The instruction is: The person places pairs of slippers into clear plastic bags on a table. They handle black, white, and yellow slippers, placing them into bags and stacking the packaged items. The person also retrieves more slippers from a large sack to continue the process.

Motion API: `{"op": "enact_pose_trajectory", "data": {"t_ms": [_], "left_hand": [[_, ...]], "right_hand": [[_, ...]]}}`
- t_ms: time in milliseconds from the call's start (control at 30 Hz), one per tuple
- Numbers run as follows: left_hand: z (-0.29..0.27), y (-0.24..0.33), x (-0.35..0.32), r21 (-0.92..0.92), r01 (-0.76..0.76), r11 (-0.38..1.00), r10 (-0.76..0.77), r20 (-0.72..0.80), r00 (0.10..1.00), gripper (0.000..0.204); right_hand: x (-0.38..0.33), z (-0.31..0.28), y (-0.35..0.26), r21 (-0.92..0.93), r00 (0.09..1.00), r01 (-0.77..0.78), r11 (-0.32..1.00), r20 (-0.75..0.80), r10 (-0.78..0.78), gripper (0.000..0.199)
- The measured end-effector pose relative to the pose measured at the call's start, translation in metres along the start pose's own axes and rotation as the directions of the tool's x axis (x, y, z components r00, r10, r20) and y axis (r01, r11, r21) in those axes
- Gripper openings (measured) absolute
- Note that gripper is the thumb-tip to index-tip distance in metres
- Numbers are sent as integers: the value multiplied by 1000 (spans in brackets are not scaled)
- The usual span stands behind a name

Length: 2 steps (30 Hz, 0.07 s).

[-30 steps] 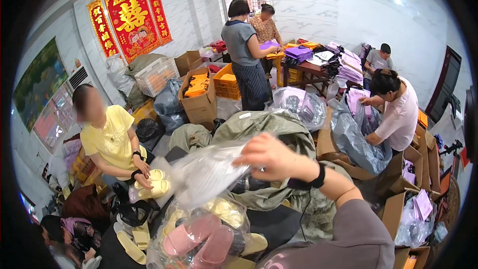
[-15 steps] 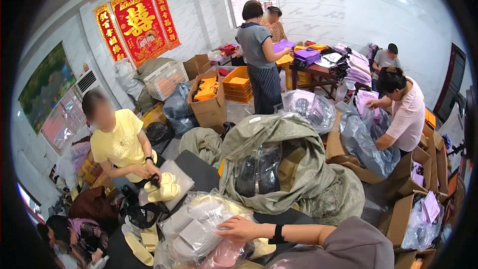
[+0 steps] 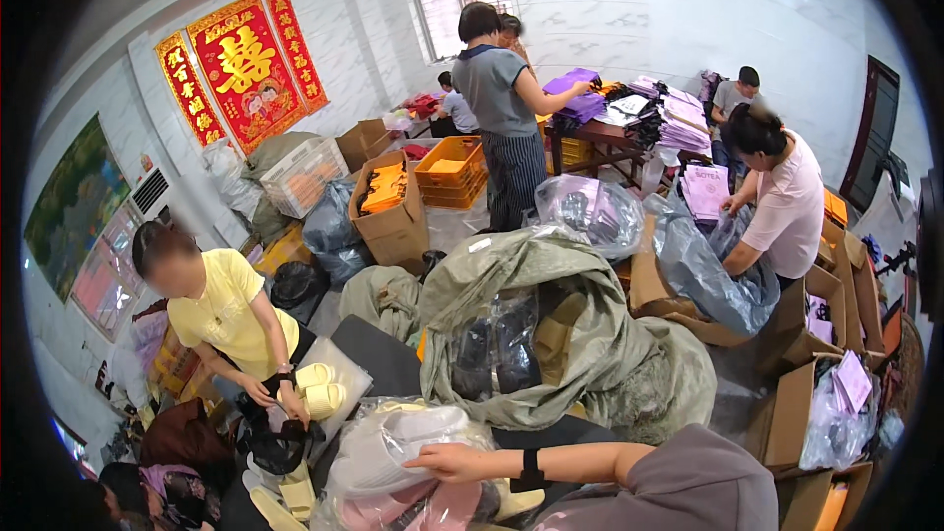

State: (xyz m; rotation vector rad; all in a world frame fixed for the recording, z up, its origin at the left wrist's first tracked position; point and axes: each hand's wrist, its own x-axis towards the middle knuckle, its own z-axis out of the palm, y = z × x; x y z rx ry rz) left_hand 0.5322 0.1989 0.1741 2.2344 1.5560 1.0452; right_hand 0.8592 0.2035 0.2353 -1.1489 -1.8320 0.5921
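A clear plastic bag (image 3: 346,492) of slippers lies in front of me on a dark surface. Inside it are a white ribbed slipper (image 3: 388,447), pink slippers (image 3: 372,511) and pale yellow ones. My right hand (image 3: 452,462), with a black band at the wrist, comes in from the right. Its index finger stretches along the top of the bag, and the other fingers curl in on the film; the exact pinch is partly hidden. My left hand is out of the picture.
Behind the bag bulges a large green woven sack (image 3: 649,374) holding dark bagged goods. A person in yellow (image 3: 231,310) handles a black item near yellow slippers (image 3: 320,393) at left. Cartons (image 3: 792,413) line the right. Other people work around a table (image 3: 615,138) farther back.
My right hand has shifted slightly left and down, and the slippers in the bag have tilted. The person in yellow leans lower over the black item. The view has turned a little.
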Motion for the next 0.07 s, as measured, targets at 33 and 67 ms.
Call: {"op": "enact_pose_trajectory", "data": {"t_ms": [33, 67], "left_hand": [[-6, 4, 3, -29, -6, 1000, 6, -13, 1000, 75], [-8, 4, 4, -26, -8, 1000, 7, -16, 1000, 75]], "right_hand": [[9, -6, -18, 87, 1000, 3, 996, -26, -1, 63], [15, -10, -33, 172, 998, 7, 985, -55, 2, 61]]}}
